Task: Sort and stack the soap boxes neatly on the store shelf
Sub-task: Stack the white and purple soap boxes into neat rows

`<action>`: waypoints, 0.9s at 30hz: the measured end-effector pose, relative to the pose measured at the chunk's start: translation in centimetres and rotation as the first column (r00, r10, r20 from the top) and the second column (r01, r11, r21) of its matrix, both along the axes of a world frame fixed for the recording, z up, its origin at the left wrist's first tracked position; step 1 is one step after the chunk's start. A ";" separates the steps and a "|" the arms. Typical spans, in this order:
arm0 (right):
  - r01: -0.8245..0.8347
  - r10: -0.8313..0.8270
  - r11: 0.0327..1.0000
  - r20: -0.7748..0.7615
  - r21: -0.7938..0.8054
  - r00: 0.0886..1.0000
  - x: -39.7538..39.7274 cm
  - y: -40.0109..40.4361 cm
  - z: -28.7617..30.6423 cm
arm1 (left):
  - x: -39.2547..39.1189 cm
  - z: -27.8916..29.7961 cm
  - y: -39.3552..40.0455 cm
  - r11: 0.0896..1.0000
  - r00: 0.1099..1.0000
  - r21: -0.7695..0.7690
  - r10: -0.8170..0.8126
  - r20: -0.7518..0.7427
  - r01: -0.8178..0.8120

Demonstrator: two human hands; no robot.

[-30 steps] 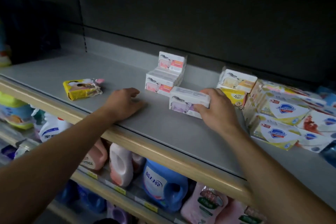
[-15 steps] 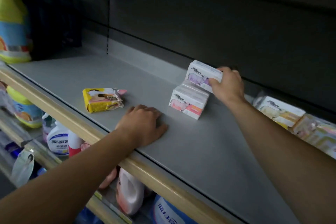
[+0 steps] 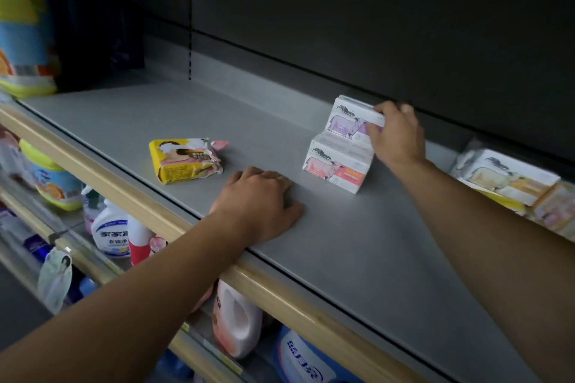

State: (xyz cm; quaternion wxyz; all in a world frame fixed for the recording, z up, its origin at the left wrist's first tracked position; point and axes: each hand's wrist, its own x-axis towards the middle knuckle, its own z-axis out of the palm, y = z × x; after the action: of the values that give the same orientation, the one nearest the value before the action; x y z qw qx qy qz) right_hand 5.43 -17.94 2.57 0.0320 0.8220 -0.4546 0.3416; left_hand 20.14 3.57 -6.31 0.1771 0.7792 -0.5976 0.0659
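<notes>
Grey shelf (image 3: 357, 258): purple box (image 3: 347, 121) at back, resting on something hidden behind orange box (image 3: 337, 166), pinched at right end by right hand (image 3: 396, 140). Orange box flat on shelf, just in front. Left hand (image 3: 258, 205) palm down near front edge, fingers relaxed, gripping nothing. Hands well apart. Yellow packet (image 3: 186, 160) crumpled, left of boxes. More boxes (image 3: 510, 177) at right, blurred.

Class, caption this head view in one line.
Right hand sets purple box behind pink box; left hand rests on shelf.
</notes>
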 end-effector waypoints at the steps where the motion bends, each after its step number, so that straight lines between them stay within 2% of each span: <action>1: -0.007 0.007 1.000 -0.026 0.007 1.000 -0.2 0.2 0.1 | 0.0 0.0 0.1 1.000 1.000 0.002 0.001 -0.003 -0.001; 3: -0.020 0.020 1.000 -0.052 0.003 0.998 -1.0 0.7 0.2 | 0.1 0.0 0.1 1.000 1.000 0.011 0.000 -0.008 0.000; 6: -0.026 0.026 1.000 0.047 0.004 0.999 -3.4 2.4 -0.7 | 0.0 0.3 0.1 1.000 1.000 0.026 -0.001 -0.003 0.001; 8: -0.026 0.024 0.999 0.057 0.025 0.998 -6.0 3.8 -2.2 | -0.2 0.5 0.1 1.000 1.000 0.031 -0.006 0.006 0.006; 11: 0.032 -0.032 0.999 -0.019 0.028 0.999 -10.7 5.2 -5.1 | -0.6 1.1 0.0 0.999 0.999 0.050 -0.004 -0.037 0.005; 13: 0.104 -0.101 0.994 -0.078 0.038 0.992 -13.5 5.3 -6.3 | -1.6 1.8 -0.4 0.998 0.992 0.047 -0.029 -0.126 0.036; 16: 0.218 -0.212 0.976 -0.173 0.016 0.962 -16.4 4.3 -6.4 | -4.5 2.6 -1.2 0.996 0.964 -0.003 -0.089 -0.252 0.091; 18: 0.286 -0.281 0.958 -0.240 -0.015 0.929 -17.5 3.1 -5.8 | -6.6 2.4 -1.8 0.991 0.953 0.003 -0.129 -0.275 0.135; 22: 0.370 -0.347 0.929 -0.379 -0.013 0.858 -18.1 1.3 -4.4 | -8.0 1.1 -2.6 0.986 0.987 0.050 -0.158 -0.035 0.160; 27: 0.422 -0.414 0.904 -0.401 -0.073 0.817 -17.6 1.1 -4.4 | -7.5 0.4 -2.9 0.983 0.983 -0.011 -0.182 0.011 0.182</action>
State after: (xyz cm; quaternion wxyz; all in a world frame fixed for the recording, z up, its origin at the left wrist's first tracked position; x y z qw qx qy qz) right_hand -12.12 -16.82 -1.87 0.1922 0.7552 -0.6101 0.1433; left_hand 12.61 0.64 -5.95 0.1840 0.7200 -0.6667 0.0572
